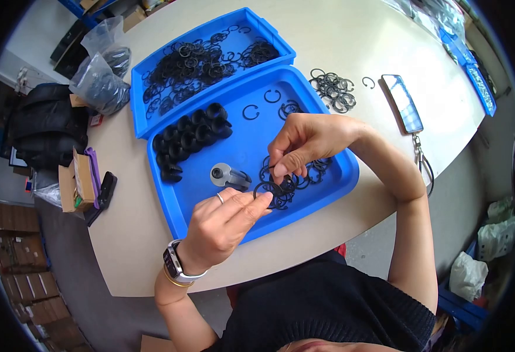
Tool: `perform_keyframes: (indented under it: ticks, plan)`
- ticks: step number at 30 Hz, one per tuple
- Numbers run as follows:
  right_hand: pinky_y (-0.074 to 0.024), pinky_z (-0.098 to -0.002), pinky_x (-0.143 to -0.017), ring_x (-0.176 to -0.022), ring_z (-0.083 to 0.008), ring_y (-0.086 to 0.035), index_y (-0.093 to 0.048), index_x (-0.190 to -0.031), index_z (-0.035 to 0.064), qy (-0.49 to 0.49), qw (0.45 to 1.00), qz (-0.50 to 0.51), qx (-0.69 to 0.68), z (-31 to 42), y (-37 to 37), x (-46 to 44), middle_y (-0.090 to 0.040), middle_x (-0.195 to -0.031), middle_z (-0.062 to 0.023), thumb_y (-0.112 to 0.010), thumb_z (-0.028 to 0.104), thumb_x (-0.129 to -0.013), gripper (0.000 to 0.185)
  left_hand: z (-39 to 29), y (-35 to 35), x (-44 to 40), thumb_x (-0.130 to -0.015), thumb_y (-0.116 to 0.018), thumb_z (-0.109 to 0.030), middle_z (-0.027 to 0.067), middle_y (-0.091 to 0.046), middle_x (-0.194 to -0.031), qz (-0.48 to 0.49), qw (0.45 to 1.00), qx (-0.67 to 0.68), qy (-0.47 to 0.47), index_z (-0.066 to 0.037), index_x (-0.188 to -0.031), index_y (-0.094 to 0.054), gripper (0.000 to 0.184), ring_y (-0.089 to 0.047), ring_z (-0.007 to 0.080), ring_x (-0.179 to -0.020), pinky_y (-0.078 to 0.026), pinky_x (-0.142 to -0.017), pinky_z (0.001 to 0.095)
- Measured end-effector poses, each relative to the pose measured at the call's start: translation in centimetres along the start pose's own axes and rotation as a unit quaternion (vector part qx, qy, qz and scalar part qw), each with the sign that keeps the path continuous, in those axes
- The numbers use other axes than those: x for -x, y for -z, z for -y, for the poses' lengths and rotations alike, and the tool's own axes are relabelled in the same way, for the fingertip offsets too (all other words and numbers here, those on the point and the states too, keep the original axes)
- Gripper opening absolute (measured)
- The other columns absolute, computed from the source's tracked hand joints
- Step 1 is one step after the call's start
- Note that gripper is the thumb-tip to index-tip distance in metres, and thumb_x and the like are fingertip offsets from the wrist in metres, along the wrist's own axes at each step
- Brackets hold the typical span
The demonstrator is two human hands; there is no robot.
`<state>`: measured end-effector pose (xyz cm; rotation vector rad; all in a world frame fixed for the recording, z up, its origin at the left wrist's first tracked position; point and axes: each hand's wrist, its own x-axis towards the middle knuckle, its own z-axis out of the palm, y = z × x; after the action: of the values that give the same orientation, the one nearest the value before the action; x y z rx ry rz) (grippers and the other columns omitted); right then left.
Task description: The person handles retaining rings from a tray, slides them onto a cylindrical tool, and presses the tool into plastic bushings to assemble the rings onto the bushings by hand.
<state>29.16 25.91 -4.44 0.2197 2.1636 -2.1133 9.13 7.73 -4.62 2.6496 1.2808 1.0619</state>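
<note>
Pinching a ring (257,186) in the left hand (219,226), near the middle of the frame; fingertips of the right hand (313,142) drawn in just above, but not possible to tell whether gripping anything. Seemingly handling rings singly over the heap (281,199) in the tray (240,144); calling next, probably, for a light, exact grip, because of tangling. Also in the tray, toward left: grey tool (229,176), black stacks (190,138). On the pale counter (339,35), upper right: loose rings (332,91), phone (403,104). At left edge: backpack (49,129); lower left: cartons (29,255).
</note>
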Motion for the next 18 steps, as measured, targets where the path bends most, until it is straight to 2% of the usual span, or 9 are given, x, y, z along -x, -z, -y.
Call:
perform_keyframes:
  ticks: [4,8,11,13,15,17,18]
  plan:
    - [-0.0480,-0.0243,-0.062,-0.071,-0.0065,-0.059,-0.074,-0.097,-0.0022,0.010,1.000,-0.011,0.014,-0.4,-0.3,-0.2,-0.069,-0.082,-0.0023,-0.074,0.021,-0.095,0.024,-0.2,0.0,0.0,-0.077,-0.081,-0.010,0.0073,-0.063,-0.085,0.052,0.999,-0.007,0.010,-0.001,-0.106,-0.071,0.031,-0.063,0.0212,-0.070,-0.053,-0.057,0.0309]
    - [-0.0469,-0.0253,-0.065,-0.073,-0.0063,-0.058,-0.073,-0.095,-0.0031,0.001,0.999,0.003,0.052,0.2,-0.7,-0.1,-0.069,-0.083,-0.0023,-0.076,0.019,-0.094,0.022,-0.2,0.1,-0.2,-0.076,-0.082,-0.010,0.0073,-0.063,-0.084,0.049,0.999,-0.010,0.009,-0.001,-0.104,-0.071,0.031,-0.063,0.0214,-0.070,-0.053,-0.057,0.0315]
    - [-0.0468,-0.0251,-0.065,-0.073,-0.0056,-0.058,-0.073,-0.095,-0.0026,0.008,0.999,-0.012,0.049,-0.2,-0.7,-0.2,-0.069,-0.083,-0.0023,-0.075,0.017,-0.094,0.020,-0.4,0.2,-0.3,-0.074,-0.085,-0.011,0.0089,-0.065,-0.091,0.039,0.999,0.003,0.034,-0.002,-0.106,-0.070,0.036,-0.065,0.0234,-0.074,-0.055,-0.061,0.0327]
    - [-0.0470,-0.0251,-0.065,-0.074,-0.0057,-0.058,-0.073,-0.095,-0.0025,0.006,0.999,-0.024,0.046,0.0,-0.9,-0.1,-0.069,-0.083,-0.0023,-0.075,0.017,-0.094,0.020,-0.6,0.2,-0.4,-0.072,-0.088,-0.012,0.0112,-0.066,-0.101,-0.005,0.998,0.010,0.064,-0.002,-0.110,-0.068,0.044,-0.068,0.0261,-0.082,-0.057,-0.067,0.0348]
    - [-0.0472,-0.0252,-0.065,-0.074,-0.0058,-0.059,-0.073,-0.096,-0.0024,0.005,0.998,-0.035,0.045,0.1,-1.2,-0.2,-0.069,-0.083,-0.0022,-0.075,0.017,-0.094,0.020,-0.7,-0.1,-0.2,-0.071,-0.088,-0.012,0.0119,-0.066,-0.104,-0.020,0.998,0.012,0.065,-0.002,-0.112,-0.067,0.047,-0.068,0.0269,-0.084,-0.057,-0.069,0.0354]
    - [-0.0475,-0.0234,-0.060,-0.067,-0.0058,-0.057,-0.074,-0.095,-0.0010,0.044,0.997,-0.046,0.044,0.1,-1.6,-0.1,-0.068,-0.076,0.0003,-0.075,0.024,-0.093,0.025,-0.6,-0.3,0.0,-0.071,-0.089,-0.012,0.0134,-0.066,-0.110,-0.050,0.996,0.018,0.065,-0.001,-0.115,-0.065,0.052,-0.069,0.0285,-0.089,-0.058,-0.072,0.0366]
    - [-0.0475,-0.0234,-0.060,-0.067,-0.0058,-0.057,-0.074,-0.095,-0.0010,0.046,0.997,-0.044,0.044,0.1,-1.8,-0.1,-0.068,-0.076,0.0003,-0.075,0.024,-0.093,0.025,-0.4,-0.3,-0.1,-0.071,-0.089,-0.011,0.0142,-0.067,-0.112,-0.055,0.998,0.014,0.039,-0.001,-0.115,-0.065,0.051,-0.069,0.0288,-0.091,-0.058,-0.072,0.0359]
